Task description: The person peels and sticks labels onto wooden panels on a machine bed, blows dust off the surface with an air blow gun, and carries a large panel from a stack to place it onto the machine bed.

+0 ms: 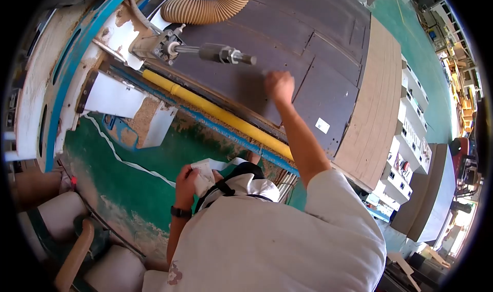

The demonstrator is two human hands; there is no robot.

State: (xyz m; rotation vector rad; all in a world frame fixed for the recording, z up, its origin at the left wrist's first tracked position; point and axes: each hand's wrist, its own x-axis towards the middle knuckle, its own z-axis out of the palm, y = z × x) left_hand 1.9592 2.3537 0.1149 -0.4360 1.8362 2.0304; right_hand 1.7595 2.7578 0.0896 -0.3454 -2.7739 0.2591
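My left hand point(186, 185), with a dark band on the wrist, is closed around a white paper strip point(204, 175), which looks like a strip of labels, in front of my body. A long pale strip point(128, 163) trails from near that hand across the green floor. My right hand point(280, 85) reaches out over the dark panel point(246, 86), its fingers curled together. Whatever those fingers hold, if anything, is hidden. On the panel, below and right of that hand, a white square label point(322, 125) lies flat.
A metal cylinder rod point(226, 53) juts over the panel, left of my right hand. Behind it curves a tan ribbed hose point(205, 10). Along the near edge runs a yellow tube point(215, 115). Brown boards point(377, 102) and white bins point(411, 128) are at the right.
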